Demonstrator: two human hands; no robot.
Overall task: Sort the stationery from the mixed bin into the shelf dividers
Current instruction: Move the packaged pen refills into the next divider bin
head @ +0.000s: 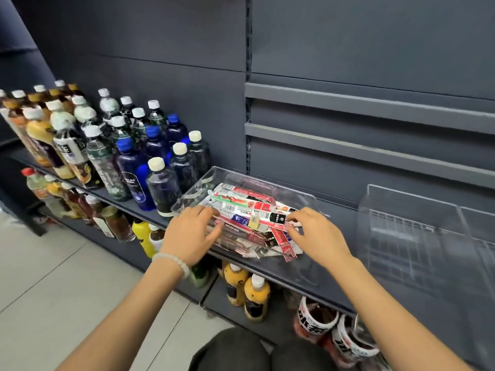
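Left hand (191, 234) rests on the pen packets (249, 220) in the clear bin (203, 180), fingers relaxed. Right hand (316, 234) pinches one packet's end. Bin sits on the shelf (329, 287).

Bottled drinks on dark store shelving

Capped bottles (128, 156) are being displayed in rows on the grey shelf (112, 196); more bottles (255, 297) are being kept below, beside the pale tiled floor (53, 277).

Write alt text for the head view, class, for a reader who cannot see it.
Both hands, left hand and right hand, reach into a clear bin of packaged stationery on a dark shelf. Bottles stand left; clear dividers stand right.
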